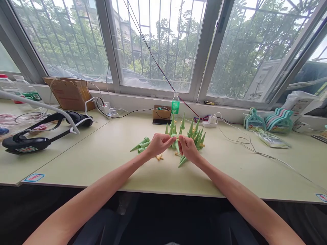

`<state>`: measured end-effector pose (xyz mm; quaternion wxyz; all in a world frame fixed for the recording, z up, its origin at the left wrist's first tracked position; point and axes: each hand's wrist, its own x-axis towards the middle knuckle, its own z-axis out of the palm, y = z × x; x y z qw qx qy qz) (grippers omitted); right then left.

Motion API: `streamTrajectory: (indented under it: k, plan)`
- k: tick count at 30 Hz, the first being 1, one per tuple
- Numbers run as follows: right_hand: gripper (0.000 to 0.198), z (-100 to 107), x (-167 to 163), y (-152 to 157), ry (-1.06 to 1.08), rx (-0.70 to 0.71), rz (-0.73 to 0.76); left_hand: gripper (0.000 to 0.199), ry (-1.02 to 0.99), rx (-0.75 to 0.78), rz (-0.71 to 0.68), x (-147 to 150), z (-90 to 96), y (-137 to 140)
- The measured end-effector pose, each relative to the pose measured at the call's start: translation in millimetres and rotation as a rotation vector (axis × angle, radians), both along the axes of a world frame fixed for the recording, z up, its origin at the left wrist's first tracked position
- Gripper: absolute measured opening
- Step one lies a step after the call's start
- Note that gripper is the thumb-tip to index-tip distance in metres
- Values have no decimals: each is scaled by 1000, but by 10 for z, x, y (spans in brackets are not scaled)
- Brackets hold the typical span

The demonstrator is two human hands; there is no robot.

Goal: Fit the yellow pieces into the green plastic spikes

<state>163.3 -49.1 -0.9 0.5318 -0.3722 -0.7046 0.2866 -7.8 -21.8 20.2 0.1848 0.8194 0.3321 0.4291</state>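
Note:
Both of my hands meet over the middle of the table. My left hand [161, 144] is closed, thumb and fingers pinching the wide end of a light green plastic cone [177, 146]. My right hand [188, 147] is closed beside it, fingers curled at the same cone; what lies inside its grip is partly hidden. Behind my hands stand several upright green cones [191, 128] with small yellow pieces among them. More green cones [143, 145] lie on their sides left of my left hand. A yellow connector-like piece [159, 157] rests under my left wrist.
A small open cardboard box [161, 112], a dark phone [160, 121] and a green-labelled bottle [175, 103] stand behind the cones. At left are a black headset [28, 139] and a large carton [67, 95]. Hangers [279, 120] and a white cable [255, 151] lie at right.

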Motion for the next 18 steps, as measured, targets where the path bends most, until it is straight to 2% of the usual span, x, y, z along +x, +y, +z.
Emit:
streamTrajectory:
  k: [6,18]
  plan:
    - [52,-35,13,22,64,-24,80,53,-4,4,-26,-13,6,10]
    - [51,-61,21,60,127,-89,129,49,-23,-46,-49,-15,52,-38]
